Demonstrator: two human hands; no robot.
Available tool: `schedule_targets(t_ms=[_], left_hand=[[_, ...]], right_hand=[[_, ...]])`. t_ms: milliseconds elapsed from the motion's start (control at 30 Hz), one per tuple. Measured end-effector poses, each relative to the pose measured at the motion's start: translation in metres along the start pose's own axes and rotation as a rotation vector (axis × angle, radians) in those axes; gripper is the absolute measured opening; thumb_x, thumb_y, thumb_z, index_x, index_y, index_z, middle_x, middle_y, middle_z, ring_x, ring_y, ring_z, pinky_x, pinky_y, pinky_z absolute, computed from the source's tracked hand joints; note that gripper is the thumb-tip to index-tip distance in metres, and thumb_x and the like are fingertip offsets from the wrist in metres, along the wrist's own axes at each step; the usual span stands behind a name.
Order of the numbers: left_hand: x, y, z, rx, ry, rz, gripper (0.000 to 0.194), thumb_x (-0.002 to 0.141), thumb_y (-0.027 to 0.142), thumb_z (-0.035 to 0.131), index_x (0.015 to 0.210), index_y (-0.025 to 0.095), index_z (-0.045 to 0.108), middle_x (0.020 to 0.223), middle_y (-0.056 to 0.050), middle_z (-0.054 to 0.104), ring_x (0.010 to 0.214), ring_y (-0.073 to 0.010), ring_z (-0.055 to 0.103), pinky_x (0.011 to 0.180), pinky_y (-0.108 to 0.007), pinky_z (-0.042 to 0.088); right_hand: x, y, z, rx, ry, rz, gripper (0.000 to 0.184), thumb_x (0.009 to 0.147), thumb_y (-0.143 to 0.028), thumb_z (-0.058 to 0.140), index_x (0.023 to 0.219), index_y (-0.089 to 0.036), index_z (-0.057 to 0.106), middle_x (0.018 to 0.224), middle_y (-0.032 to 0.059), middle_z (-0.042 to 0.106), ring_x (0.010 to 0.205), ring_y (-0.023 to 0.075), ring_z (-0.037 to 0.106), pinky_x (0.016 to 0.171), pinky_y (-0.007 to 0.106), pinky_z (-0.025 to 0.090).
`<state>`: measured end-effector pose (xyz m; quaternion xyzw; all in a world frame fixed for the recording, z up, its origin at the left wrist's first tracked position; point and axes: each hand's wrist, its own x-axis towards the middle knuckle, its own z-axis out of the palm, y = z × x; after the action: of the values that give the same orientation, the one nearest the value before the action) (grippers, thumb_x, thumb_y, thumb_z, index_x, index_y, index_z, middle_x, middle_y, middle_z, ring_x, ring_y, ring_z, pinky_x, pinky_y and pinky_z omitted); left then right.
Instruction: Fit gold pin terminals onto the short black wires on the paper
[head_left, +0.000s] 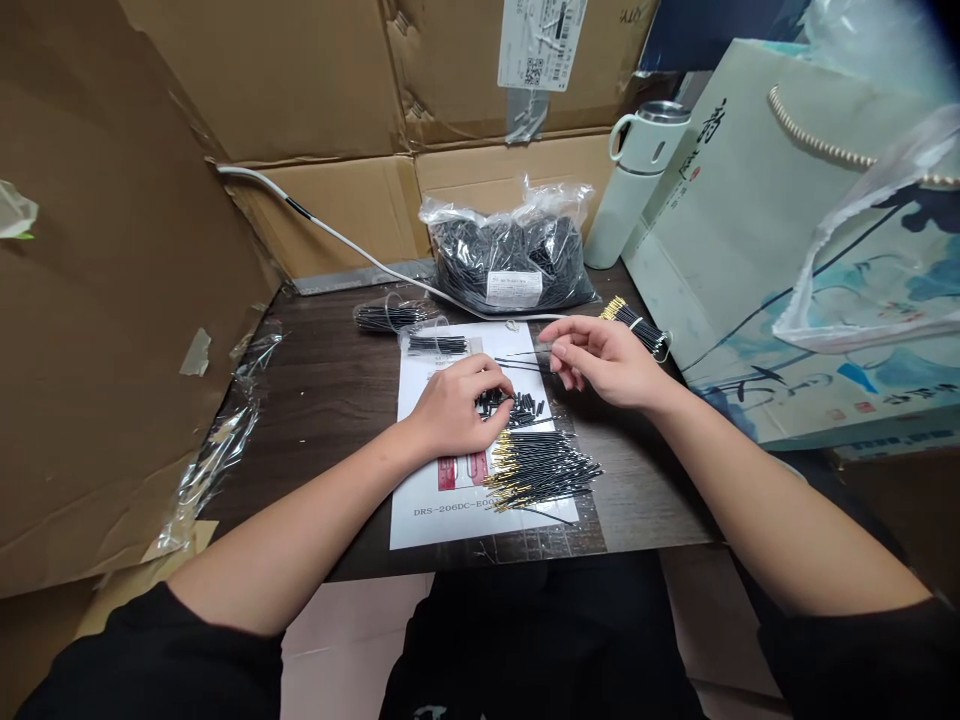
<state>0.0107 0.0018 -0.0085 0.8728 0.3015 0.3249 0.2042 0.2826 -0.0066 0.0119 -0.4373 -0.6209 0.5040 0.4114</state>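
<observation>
My right hand (pixel 604 362) is raised over the right edge of the printed sheet, thumb and forefinger pinched on a thin black wire (pixel 531 353) that points left. My left hand (pixel 461 405) rests on the sheet with fingers curled and thumb and fingertips close together at a small heap of short black tubes (pixel 527 407). Whatever lies between its fingertips is too small to make out. Just below the heap lies a bundle of black wires with gold-coloured ends (pixel 540 468), side by side on the white printed sheet (pixel 420 530).
Behind the hands sit a clear bag of black wires (pixel 514 255) and smaller bagged bundles (pixel 390 318). A tied bundle with gold ends (pixel 634 325) lies right, near a pale bottle (pixel 634 190) and a paper bag (pixel 735 300). A white cable (pixel 337 235) crosses the back. Cardboard (pixel 112 300) walls the left.
</observation>
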Motion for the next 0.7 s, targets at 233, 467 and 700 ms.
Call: schedule_targets(t_ms=[233, 467, 700], left_hand=[[-0.001, 0.005, 0.003, -0.024, -0.05, 0.034, 0.006, 0.096, 0.027, 0.08, 0.093, 0.025, 0.085, 0.108, -0.006, 0.077, 0.098, -0.02, 0.075, 0.088, -0.037, 0.06], [-0.001, -0.001, 0.003, -0.009, -0.076, 0.11, 0.011, 0.097, 0.021, 0.077, 0.097, 0.025, 0.087, 0.108, -0.006, 0.08, 0.097, -0.0195, 0.077, 0.085, -0.036, 0.062], [-0.002, -0.002, 0.003, 0.032, -0.127, 0.169, 0.016, 0.101, 0.02, 0.07, 0.095, 0.022, 0.084, 0.109, -0.007, 0.082, 0.096, -0.02, 0.078, 0.084, -0.036, 0.064]], right_hand=[[0.004, 0.008, 0.002, -0.037, -0.021, 0.009, 0.044, 0.097, -0.053, 0.08, 0.118, -0.015, 0.075, 0.093, 0.0078, 0.078, 0.063, 0.0125, 0.062, 0.053, 0.028, 0.049], [0.005, 0.01, 0.006, -0.029, -0.005, 0.041, 0.036, 0.1, -0.052, 0.075, 0.111, -0.018, 0.066, 0.092, 0.0061, 0.077, 0.061, 0.0122, 0.063, 0.051, 0.027, 0.048], [0.003, 0.006, 0.006, -0.048, 0.008, 0.054, 0.027, 0.1, -0.046, 0.072, 0.105, -0.021, 0.064, 0.077, 0.0002, 0.067, 0.058, 0.0123, 0.059, 0.053, 0.028, 0.048]])
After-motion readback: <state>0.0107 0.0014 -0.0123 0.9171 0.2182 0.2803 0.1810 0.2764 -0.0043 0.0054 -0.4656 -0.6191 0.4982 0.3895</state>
